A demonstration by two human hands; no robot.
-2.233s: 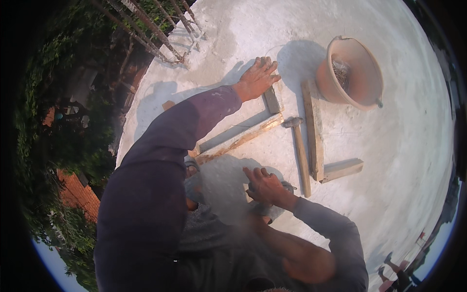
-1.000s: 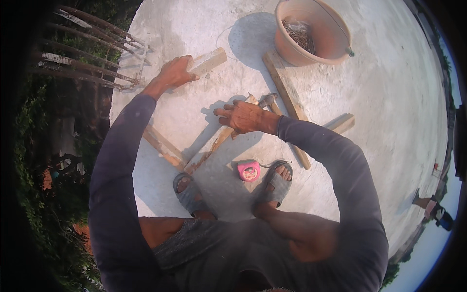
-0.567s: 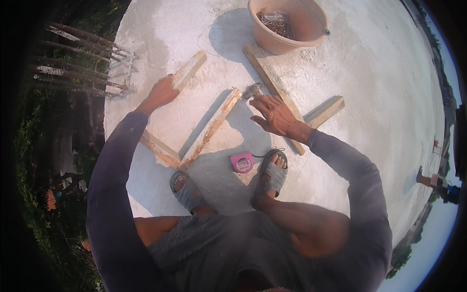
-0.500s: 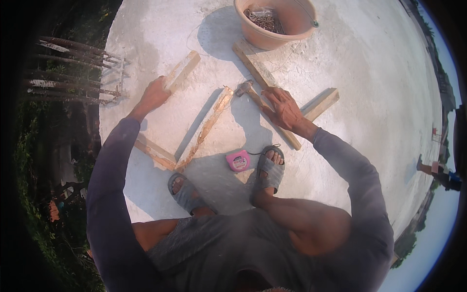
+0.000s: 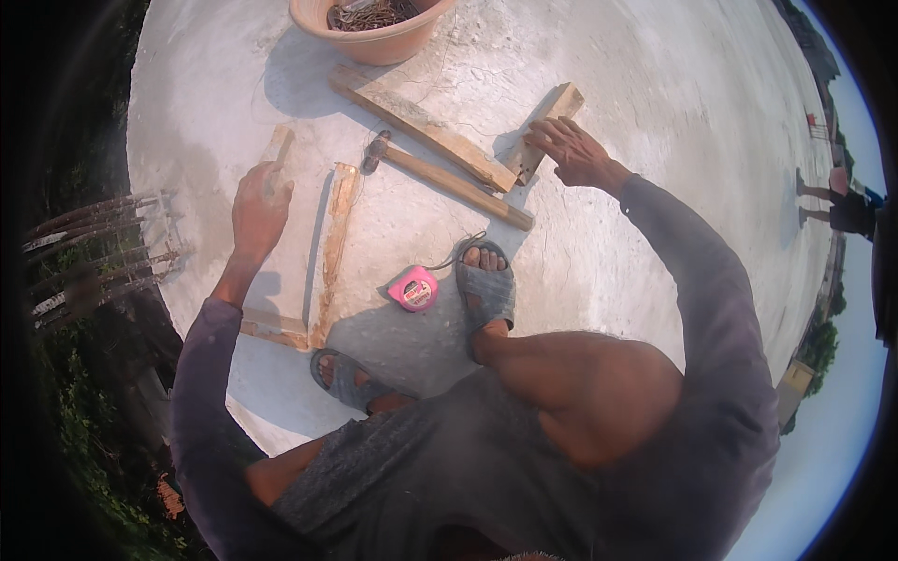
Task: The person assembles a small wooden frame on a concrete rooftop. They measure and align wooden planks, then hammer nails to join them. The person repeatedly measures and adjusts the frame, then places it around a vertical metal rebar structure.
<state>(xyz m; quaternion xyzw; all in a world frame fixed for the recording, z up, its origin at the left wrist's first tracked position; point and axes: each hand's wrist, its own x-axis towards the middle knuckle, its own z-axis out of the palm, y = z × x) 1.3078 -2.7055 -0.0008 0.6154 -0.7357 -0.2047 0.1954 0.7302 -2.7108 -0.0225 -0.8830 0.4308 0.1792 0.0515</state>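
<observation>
My left hand [image 5: 260, 213] is closed around a short wooden block [image 5: 278, 148], whose far end sticks out above the fingers. My right hand [image 5: 578, 157] reaches over another wooden block [image 5: 561, 101] at the right; its fingers are spread, the tips at that block's upper side. Between my hands lies a hammer [image 5: 449, 184], its metal head toward the left. Just beyond it rests a longer wooden batten [image 5: 421, 129], whose near end meets the right block. A rough, splintered batten [image 5: 331, 252] lies nearer my left hand, touching a further wood piece [image 5: 274, 327].
A pink tape measure [image 5: 413, 288] lies by my sandalled right foot [image 5: 485, 285]. An orange tub [image 5: 374, 42] holding nails [image 5: 372, 15] stands at the far side. Rusty bars [image 5: 98, 243] jut past the slab's left edge. Another person [image 5: 832, 196] stands far right.
My right hand has moved from above the hammer handle to the block at the right. My left hand keeps its block. The whole view has shifted, so the tub appears farther left.
</observation>
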